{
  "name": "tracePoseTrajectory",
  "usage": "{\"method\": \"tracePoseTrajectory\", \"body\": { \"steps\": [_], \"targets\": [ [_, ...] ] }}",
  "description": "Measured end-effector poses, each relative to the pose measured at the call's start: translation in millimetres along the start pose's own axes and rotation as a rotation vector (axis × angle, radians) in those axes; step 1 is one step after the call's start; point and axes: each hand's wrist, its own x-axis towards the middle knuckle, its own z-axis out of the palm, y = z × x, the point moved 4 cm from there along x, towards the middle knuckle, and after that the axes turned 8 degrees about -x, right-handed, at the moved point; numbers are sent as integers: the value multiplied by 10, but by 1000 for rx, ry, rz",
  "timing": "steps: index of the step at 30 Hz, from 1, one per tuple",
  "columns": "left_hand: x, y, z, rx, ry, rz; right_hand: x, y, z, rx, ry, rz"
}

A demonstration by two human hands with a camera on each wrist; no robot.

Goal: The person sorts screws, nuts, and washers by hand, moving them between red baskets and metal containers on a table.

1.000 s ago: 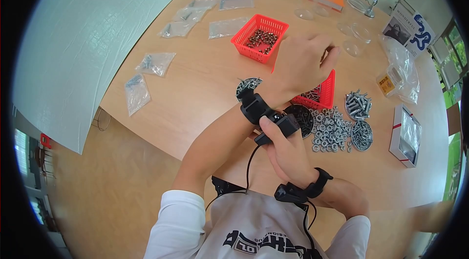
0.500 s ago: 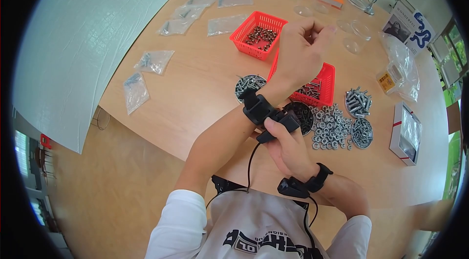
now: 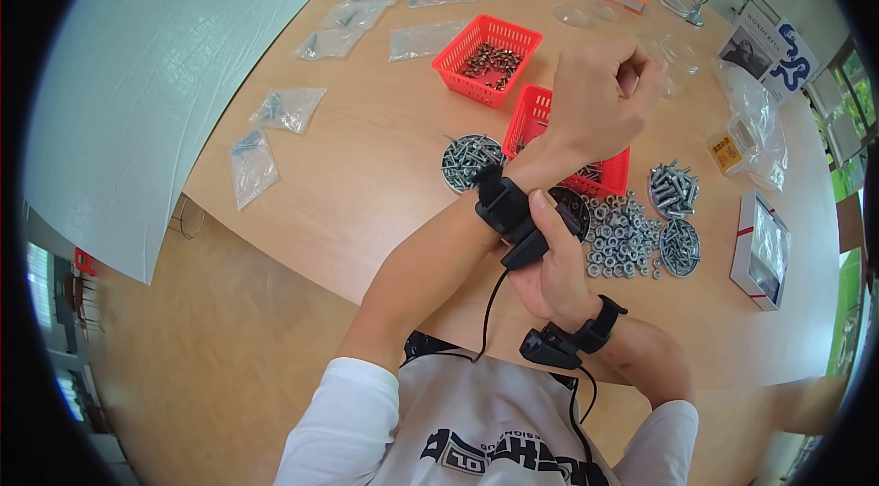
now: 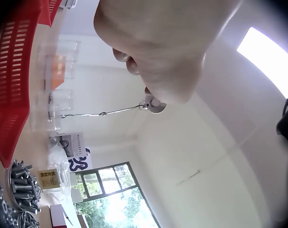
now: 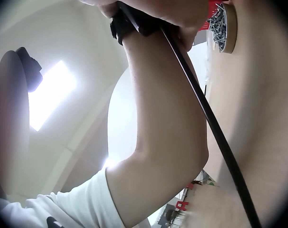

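Observation:
My left hand [image 3: 604,101] is held up over the table, in front of the second red basket [image 3: 526,120], its fingers loosely curled around nothing. A black wrist camera [image 3: 526,250] is strapped to the left wrist. With thumb and fingers my right hand [image 3: 560,277] grips that camera. The left wrist view has the left hand [image 4: 158,47] filling the top, fingertips curled under. In the right wrist view the left forearm [image 5: 167,109] runs down from the gripped camera, and a black cable [image 5: 205,111] crosses in front of it.
Under the arms are a dish of screws [image 3: 472,161], loose nuts [image 3: 623,234] and dishes of bolts [image 3: 673,191]. Behind stands a red basket of small fasteners [image 3: 487,60]. Plastic bags [image 3: 288,110] lie left; a white box [image 3: 762,252] is at the right.
Both arms have shifted to the right together, the right hand keeping its grip on the left wrist's camera. More of the second red basket and the screw dish shows now.

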Motion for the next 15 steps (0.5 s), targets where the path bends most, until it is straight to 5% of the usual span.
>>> {"method": "tracePoseTrajectory", "body": {
  "steps": [4,15],
  "targets": [
    [-10,-20,-2,72,3,74,16,27,-69,13,22,-15],
    [115,-187,-75,-174,107,-143,25,-209,121,-149,40,-183]
  ]
}}
